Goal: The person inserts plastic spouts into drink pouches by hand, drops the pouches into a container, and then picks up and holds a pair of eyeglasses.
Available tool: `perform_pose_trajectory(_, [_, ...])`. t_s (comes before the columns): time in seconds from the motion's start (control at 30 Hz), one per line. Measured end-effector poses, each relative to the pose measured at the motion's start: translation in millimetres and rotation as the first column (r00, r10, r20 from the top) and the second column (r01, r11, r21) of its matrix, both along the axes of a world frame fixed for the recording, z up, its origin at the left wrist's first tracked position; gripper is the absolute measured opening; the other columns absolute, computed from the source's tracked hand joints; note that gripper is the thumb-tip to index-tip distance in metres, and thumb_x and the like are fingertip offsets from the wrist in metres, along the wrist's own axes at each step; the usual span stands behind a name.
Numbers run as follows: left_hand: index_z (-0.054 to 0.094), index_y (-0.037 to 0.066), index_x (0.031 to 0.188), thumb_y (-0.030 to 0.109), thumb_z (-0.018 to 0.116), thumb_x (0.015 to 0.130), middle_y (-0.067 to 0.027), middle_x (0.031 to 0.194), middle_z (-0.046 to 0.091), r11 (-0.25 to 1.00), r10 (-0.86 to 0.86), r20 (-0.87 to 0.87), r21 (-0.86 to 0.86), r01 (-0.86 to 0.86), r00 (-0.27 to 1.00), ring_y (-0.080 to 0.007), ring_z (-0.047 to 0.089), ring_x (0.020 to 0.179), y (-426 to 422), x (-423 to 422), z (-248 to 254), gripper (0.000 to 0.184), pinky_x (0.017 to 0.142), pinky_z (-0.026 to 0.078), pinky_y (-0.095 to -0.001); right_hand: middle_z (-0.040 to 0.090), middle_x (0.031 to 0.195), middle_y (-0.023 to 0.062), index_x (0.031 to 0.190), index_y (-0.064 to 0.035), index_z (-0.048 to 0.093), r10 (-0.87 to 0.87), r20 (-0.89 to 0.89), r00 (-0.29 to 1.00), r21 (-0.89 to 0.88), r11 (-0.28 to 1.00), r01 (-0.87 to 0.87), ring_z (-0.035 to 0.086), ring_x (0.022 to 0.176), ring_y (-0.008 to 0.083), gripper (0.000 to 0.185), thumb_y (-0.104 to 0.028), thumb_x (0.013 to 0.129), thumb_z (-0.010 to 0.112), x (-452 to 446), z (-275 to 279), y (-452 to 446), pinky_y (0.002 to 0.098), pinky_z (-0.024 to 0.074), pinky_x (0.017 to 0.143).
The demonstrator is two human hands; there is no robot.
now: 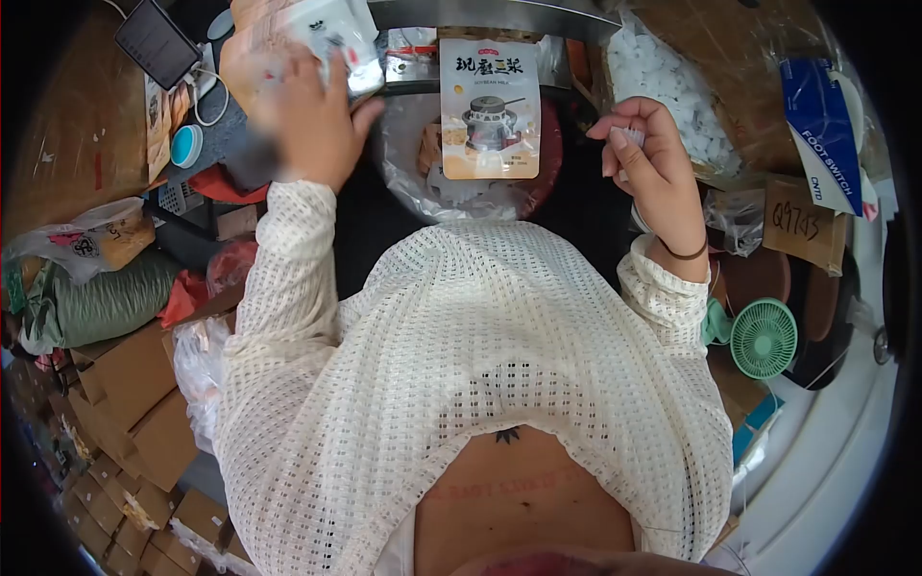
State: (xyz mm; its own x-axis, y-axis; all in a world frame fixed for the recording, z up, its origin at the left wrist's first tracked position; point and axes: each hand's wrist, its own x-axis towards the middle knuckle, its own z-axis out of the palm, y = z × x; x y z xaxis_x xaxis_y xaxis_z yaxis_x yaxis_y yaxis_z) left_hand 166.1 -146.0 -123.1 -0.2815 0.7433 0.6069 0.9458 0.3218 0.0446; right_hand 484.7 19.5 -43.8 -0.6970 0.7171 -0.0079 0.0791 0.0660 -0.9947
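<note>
My left hand point(312, 125) lies over a stack of white and orange pouches point(331, 38) at the upper left, its fingers apart on the top one; part of it is blurred. My right hand point(653, 158), right of centre, is closed in a pinch on a small white piece point(626, 144). Between the hands, a soybean milk pouch point(490, 110) hangs upright, print facing me, at the metal machine edge point(490, 13). Behind and below it is a round container lined with clear plastic point(408, 173).
Many white pieces point(663, 86) fill a box at the upper right. Further right are a blue foot switch box point(816, 134) and a green fan point(764, 338). A phone point(158, 40) and a round teal-lidded tub point(186, 146) sit at the upper left, cardboard boxes point(144, 413) lower left.
</note>
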Motion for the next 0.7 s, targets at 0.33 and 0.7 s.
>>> perform_pose_trajectory(0.33, [0.065,0.000,0.123,0.012,0.057,0.102,-0.0079,0.108,0.073,0.935,-0.335,0.928,0.307,0.177,0.161,-0.0147,0.066,0.095,-13,39,7,0.025,0.086,0.051,-0.0280,0.066,0.087,0.0018,0.107,-0.0022,0.057,0.217,0.038,0.975,0.016,0.976,-0.218,0.053,0.066,0.0056,0.010,-0.008,0.099,0.060,-23,-18,-1,0.0205,0.0448,0.060])
perform_pose_trajectory(0.7, [0.066,-0.002,0.117,0.017,0.063,0.102,-0.0032,0.103,0.071,0.928,-0.220,0.959,0.263,0.264,-0.180,-0.0067,0.063,0.091,-2,68,4,0.024,0.079,0.051,-0.0232,0.074,0.102,0.0049,0.117,0.0016,0.059,-0.468,0.117,0.876,0.894,0.434,0.113,0.068,0.078,0.0102,0.020,-0.002,0.097,0.061,32,-3,86,0.0272,0.0522,0.070])
